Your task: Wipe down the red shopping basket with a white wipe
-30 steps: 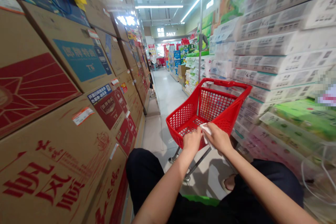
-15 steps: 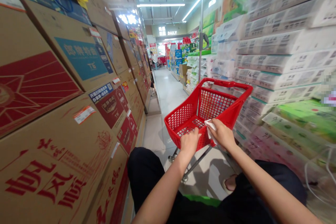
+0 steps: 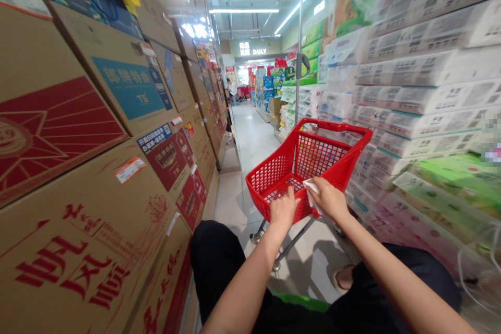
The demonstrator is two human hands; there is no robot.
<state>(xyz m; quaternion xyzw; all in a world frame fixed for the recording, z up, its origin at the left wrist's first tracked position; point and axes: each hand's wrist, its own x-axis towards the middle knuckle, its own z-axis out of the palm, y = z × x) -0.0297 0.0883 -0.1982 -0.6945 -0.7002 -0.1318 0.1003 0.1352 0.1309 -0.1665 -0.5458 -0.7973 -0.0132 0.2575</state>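
A red plastic shopping cart (image 3: pixel 270 211) stands in front of me on a grey metal frame, its basket turned at an angle. My left hand (image 3: pixel 284 207) grips the near rim, with its fingers over the edge. Just to the right, my right hand (image 3: pixel 329 198) is closed around a crumpled white wipe (image 3: pixel 311 190) and presses it to the same rim. Whether the wipe is paper or cloth I cannot tell. Most of it is hidden under my fingers. Through the basket's holes the floor of the cart shows in part.
Stacked cardboard cartons (image 3: pixel 129 167) line the left side closely. On the right rise piles of plastic-wrapped tissue packs (image 3: pixel 410 99). A metal pole (image 3: pixel 299 83) stands behind the cart. The tiled aisle (image 3: pixel 250 130) runs back toward more shelves and a seated person (image 3: pixel 232 88).
My right hand has shifted very slightly left along the rim with the wipe. The left hand keeps its place on the cart. The view has turned a little.
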